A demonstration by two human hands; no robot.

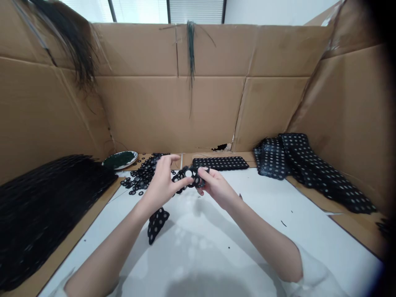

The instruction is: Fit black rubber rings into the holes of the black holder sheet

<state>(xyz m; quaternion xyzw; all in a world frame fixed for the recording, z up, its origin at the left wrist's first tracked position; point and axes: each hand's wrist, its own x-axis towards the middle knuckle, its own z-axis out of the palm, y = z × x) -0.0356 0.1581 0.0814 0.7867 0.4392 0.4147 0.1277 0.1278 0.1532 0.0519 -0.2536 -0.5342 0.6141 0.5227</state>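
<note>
Both hands meet above the white table (247, 231), pinching a black perforated rubber strip (158, 222) that hangs down from them. My left hand (162, 181) grips it with thumb and fingers closed on the upper part. Facing it, my right hand (213, 185) pinches the strip's end, where small rings stand out. A pile of loose black rings (140, 175) lies just beyond my left hand.
Cardboard walls (173, 107) enclose the table on three sides. A flat black perforated sheet (221, 163) lies behind the hands. Stacked perforated sheets (309, 165) lean at the right. A heap of black strands (40, 206) fills the left. A small plate (120, 160) sits back left.
</note>
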